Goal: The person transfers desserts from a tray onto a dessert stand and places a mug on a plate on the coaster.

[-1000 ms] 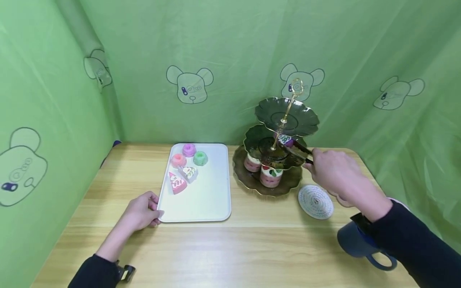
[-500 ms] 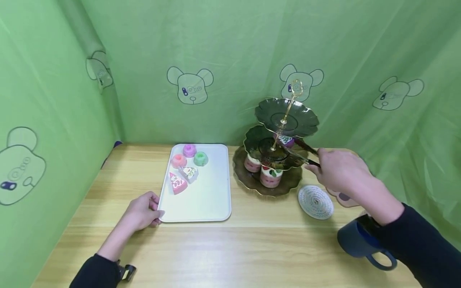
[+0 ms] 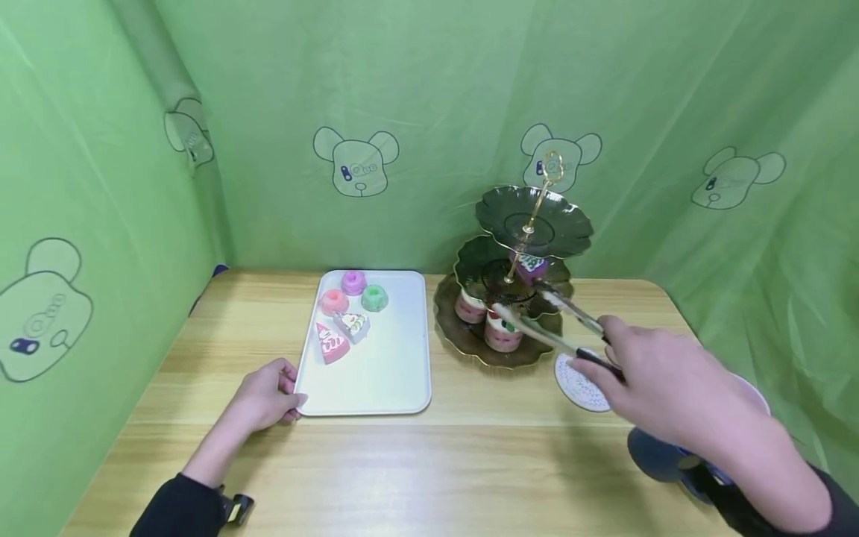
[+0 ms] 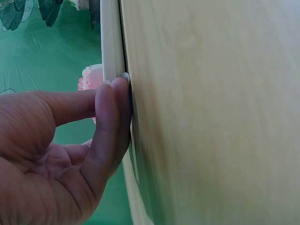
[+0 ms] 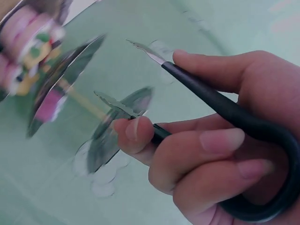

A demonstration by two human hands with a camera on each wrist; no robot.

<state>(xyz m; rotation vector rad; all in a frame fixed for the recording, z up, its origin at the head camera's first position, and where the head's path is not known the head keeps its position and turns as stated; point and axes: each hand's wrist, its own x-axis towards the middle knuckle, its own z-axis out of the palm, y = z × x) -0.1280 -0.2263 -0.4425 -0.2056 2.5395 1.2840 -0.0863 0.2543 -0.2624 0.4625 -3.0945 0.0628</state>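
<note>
My left hand [image 3: 265, 397] pinches the near left corner of the white tray [image 3: 389, 377], thumb above the rim. On the tray are several small ring cakes [image 3: 374, 298] and two cake slices [image 3: 332, 344]. In my right hand [image 3: 661, 373] I hold black-handled serving tongs [image 5: 201, 89]; their tips are spread with nothing between them, as the right wrist view shows. They point toward the dark three-tier stand [image 3: 564, 224]. A purple cake [image 3: 530, 268] sits on its middle tier, partly behind the top plate. Pink dessert cups [image 3: 502, 339] stand on the bottom tier.
A round white patterned disc [image 3: 580, 386] lies right of the stand, partly under my right hand in the head view. A dark blue mug [image 3: 649, 456] is mostly hidden by my right forearm. A green curtain [image 3: 443, 97] surrounds the table.
The tongs have drawn back from the purple cake, which stays on the middle tier. My right hand has moved nearer and lower, and the tongs have spread wider. The left hand is unmoved.
</note>
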